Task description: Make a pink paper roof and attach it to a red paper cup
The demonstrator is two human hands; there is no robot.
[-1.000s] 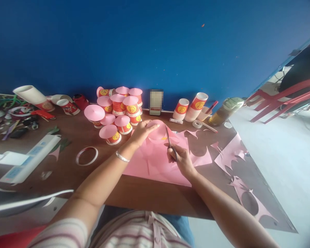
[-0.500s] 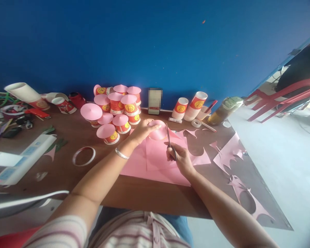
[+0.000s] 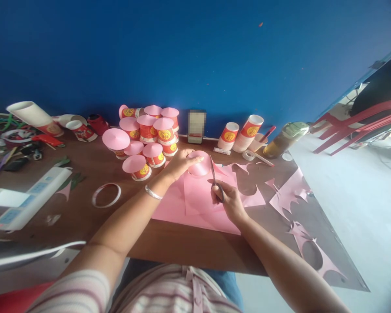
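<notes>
My left hand (image 3: 180,164) grips the edge of a round piece of pink paper (image 3: 199,166) and holds it just above a larger pink sheet (image 3: 195,204) on the brown table (image 3: 84,174). My right hand (image 3: 230,203) is closed around the handles of scissors (image 3: 215,179), whose blades point up at the right edge of the round piece. A silver bangle circles my left wrist.
Several red paper cups topped with pink cones (image 3: 143,139) stand behind my left hand. Two cup stacks (image 3: 243,134), a tape roll (image 3: 248,155) and a bottle (image 3: 285,138) lie at the back right. Pink offcuts (image 3: 293,195) trail right. A white power strip (image 3: 26,200) and tape ring (image 3: 106,194) lie left.
The view has shifted slightly. Both hands stay at the round pink piece with the scissors against its edge; no clear change in grip.
</notes>
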